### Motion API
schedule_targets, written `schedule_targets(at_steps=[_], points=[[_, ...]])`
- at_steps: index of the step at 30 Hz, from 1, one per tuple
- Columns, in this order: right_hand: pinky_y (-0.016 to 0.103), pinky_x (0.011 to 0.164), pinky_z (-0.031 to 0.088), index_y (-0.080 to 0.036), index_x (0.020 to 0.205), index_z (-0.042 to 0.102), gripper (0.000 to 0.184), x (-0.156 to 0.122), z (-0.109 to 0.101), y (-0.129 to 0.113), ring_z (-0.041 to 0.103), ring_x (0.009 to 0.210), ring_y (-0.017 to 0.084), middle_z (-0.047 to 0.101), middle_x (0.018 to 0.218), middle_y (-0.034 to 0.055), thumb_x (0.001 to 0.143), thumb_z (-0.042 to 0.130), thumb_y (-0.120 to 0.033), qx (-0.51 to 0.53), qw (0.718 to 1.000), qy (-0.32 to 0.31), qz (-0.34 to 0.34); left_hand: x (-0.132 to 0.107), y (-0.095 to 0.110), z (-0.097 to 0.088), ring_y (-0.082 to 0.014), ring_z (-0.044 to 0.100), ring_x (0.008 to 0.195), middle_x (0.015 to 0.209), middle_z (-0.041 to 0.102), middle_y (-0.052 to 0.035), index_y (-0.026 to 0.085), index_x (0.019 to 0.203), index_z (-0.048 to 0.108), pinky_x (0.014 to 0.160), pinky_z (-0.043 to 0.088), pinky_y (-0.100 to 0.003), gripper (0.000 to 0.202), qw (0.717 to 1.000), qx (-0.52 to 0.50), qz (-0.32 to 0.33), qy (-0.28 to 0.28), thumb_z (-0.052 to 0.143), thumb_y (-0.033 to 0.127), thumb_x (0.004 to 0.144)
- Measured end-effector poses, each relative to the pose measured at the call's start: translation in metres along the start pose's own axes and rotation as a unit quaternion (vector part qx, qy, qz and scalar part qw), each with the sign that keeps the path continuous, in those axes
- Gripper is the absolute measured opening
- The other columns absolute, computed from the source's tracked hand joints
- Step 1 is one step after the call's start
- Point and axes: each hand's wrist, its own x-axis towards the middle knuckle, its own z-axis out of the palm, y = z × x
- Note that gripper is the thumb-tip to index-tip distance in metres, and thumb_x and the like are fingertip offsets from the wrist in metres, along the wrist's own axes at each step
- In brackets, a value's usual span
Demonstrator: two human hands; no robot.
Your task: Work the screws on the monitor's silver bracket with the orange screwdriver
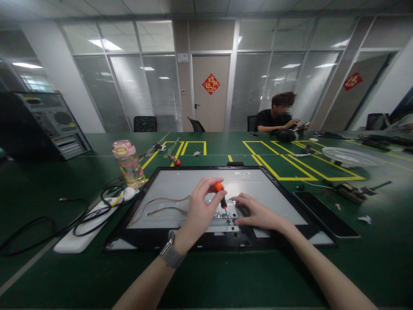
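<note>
A flat monitor panel (274, 193) with a black frame and a silvery back lies in front of me. My left hand (203, 204) grips a screwdriver (220, 187) with an orange and black handle. Its shaft points down at a small metal bracket and connector board (222, 216) near the panel's front edge. My right hand (253, 211) rests on the panel beside the screwdriver tip, thumb and fingers curled at the bracket's right end; what sits between them is too small to make out. Thin wires (161, 209) run left from the board, partly behind my left hand.
Left of the panel are a white power strip (82, 230), black cables (87, 211) and a drink bottle (129, 165). A phone (325, 213) lies to the right. Another screwdriver (175, 160) lies beyond the panel. A person (279, 114) sits across the green table (245, 275).
</note>
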Motion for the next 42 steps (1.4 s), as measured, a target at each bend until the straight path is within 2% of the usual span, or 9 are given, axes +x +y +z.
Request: schedule_targets(at_steps=[3, 5, 11, 16, 24, 32, 36, 40, 42], points=[[0.041, 0.091, 0.045, -0.019, 0.129, 0.055, 0.062, 0.0001, -0.0005, -0.0013, 0.054, 0.101, 0.027, 0.054, 0.106, 0.0084, 0.074, 0.075, -0.041, -0.007, 1.000, 0.001, -0.006, -0.0034, 0.0047, 0.0019, -0.0179, 0.067, 0.094, 0.110, 0.066, -0.0083, 0.021, 0.120, 0.060, 0.086, 0.054, -0.031, 0.027, 0.997, -0.045, -0.020, -0.061, 0.053, 0.026, 0.094], [0.041, 0.091, 0.045, -0.019, 0.127, 0.056, 0.060, 0.0003, -0.0010, -0.0023, 0.054, 0.100, 0.026, 0.055, 0.105, 0.0078, 0.074, 0.075, -0.040, -0.010, 1.000, 0.002, -0.012, -0.0046, 0.0068, 0.0026, -0.0184, 0.066, 0.098, 0.114, 0.065, -0.0093, 0.020, 0.120, 0.059, 0.088, 0.053, -0.032, 0.027, 0.994, -0.068, -0.024, -0.077, 0.047, 0.026, 0.097], [0.041, 0.091, 0.046, -0.019, 0.129, 0.055, 0.062, 0.0002, -0.0018, -0.0024, 0.054, 0.100, 0.026, 0.054, 0.105, 0.0078, 0.074, 0.076, -0.039, -0.002, 1.000, 0.001, -0.009, -0.0008, 0.0079, 0.0006, -0.0161, 0.060, 0.088, 0.094, 0.058, -0.0043, 0.021, 0.095, 0.072, 0.083, 0.049, -0.029, 0.012, 0.999, 0.012, 0.028, 0.015, 0.062, 0.024, 0.088], [0.041, 0.091, 0.046, -0.020, 0.130, 0.054, 0.062, -0.0003, -0.0009, 0.0002, 0.055, 0.098, 0.025, 0.054, 0.106, 0.0075, 0.075, 0.075, -0.039, 0.000, 1.000, 0.002, -0.010, 0.0008, 0.0053, -0.0017, -0.0176, 0.060, 0.096, 0.101, 0.062, -0.0062, 0.022, 0.111, 0.068, 0.086, 0.048, -0.030, 0.024, 1.000, -0.024, 0.004, -0.014, 0.051, 0.024, 0.095], [0.042, 0.094, 0.045, -0.021, 0.131, 0.054, 0.063, -0.0003, -0.0001, 0.0005, 0.055, 0.102, 0.026, 0.054, 0.108, 0.0077, 0.075, 0.075, -0.039, 0.005, 1.000, 0.001, -0.005, -0.0005, 0.0060, 0.0009, -0.0155, 0.059, 0.087, 0.096, 0.058, -0.0046, 0.023, 0.108, 0.071, 0.081, 0.049, -0.028, 0.022, 1.000, -0.015, 0.003, 0.007, 0.057, 0.025, 0.091], [0.041, 0.093, 0.045, -0.019, 0.131, 0.054, 0.065, 0.0003, 0.0001, 0.0009, 0.054, 0.102, 0.026, 0.054, 0.109, 0.0085, 0.073, 0.076, -0.040, 0.002, 1.000, 0.000, -0.004, -0.0028, 0.0092, 0.0003, -0.0196, 0.061, 0.104, 0.114, 0.063, -0.0083, 0.021, 0.118, 0.066, 0.092, 0.048, -0.032, 0.030, 0.998, -0.054, -0.007, -0.031, 0.043, 0.026, 0.098], [0.041, 0.093, 0.045, -0.019, 0.129, 0.055, 0.064, 0.0006, 0.0009, 0.0033, 0.054, 0.102, 0.026, 0.055, 0.108, 0.0086, 0.073, 0.076, -0.042, -0.001, 1.000, 0.005, -0.009, -0.0021, 0.0086, 0.0021, -0.0185, 0.062, 0.098, 0.104, 0.064, -0.0068, 0.022, 0.112, 0.069, 0.087, 0.049, -0.030, 0.024, 0.998, -0.046, 0.003, -0.033, 0.052, 0.024, 0.094], [0.041, 0.091, 0.046, -0.020, 0.130, 0.055, 0.064, -0.0003, -0.0003, 0.0009, 0.055, 0.100, 0.026, 0.054, 0.107, 0.0080, 0.073, 0.076, -0.041, 0.007, 1.000, 0.003, -0.004, -0.0008, 0.0050, 0.0033, -0.0146, 0.060, 0.083, 0.095, 0.059, -0.0035, 0.023, 0.097, 0.072, 0.080, 0.050, -0.028, 0.013, 1.000, -0.025, -0.004, 0.006, 0.063, 0.023, 0.087], [0.040, 0.091, 0.046, -0.020, 0.130, 0.054, 0.064, -0.0007, -0.0013, -0.0016, 0.055, 0.099, 0.026, 0.054, 0.106, 0.0077, 0.073, 0.076, -0.040, 0.011, 1.000, 0.000, 0.000, -0.0007, 0.0042, 0.0030, -0.0148, 0.059, 0.084, 0.094, 0.059, -0.0032, 0.023, 0.096, 0.072, 0.080, 0.049, -0.027, 0.013, 1.000, -0.022, -0.007, 0.007, 0.064, 0.022, 0.086]])
